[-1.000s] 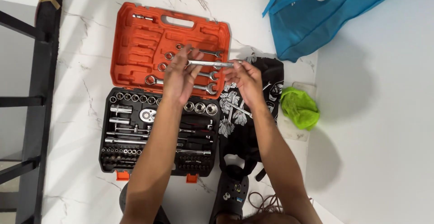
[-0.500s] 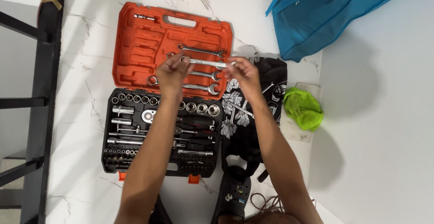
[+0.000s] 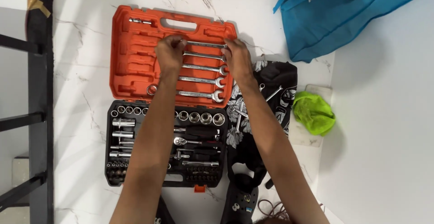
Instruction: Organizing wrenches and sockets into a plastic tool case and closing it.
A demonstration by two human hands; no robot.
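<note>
We have lowered the spanner (image 3: 205, 44) from mid-air into the orange lid (image 3: 135, 57), top of the row; our left hand (image 3: 169, 52) and right hand (image 3: 237, 58) now press its ends.

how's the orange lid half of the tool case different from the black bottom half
The orange lid half holds a few long wrenches in a row; the black bottom half is crowded with small sockets and bits. Both hands, left hand and right hand, are over the lid. Both lie open on the floor.
</note>
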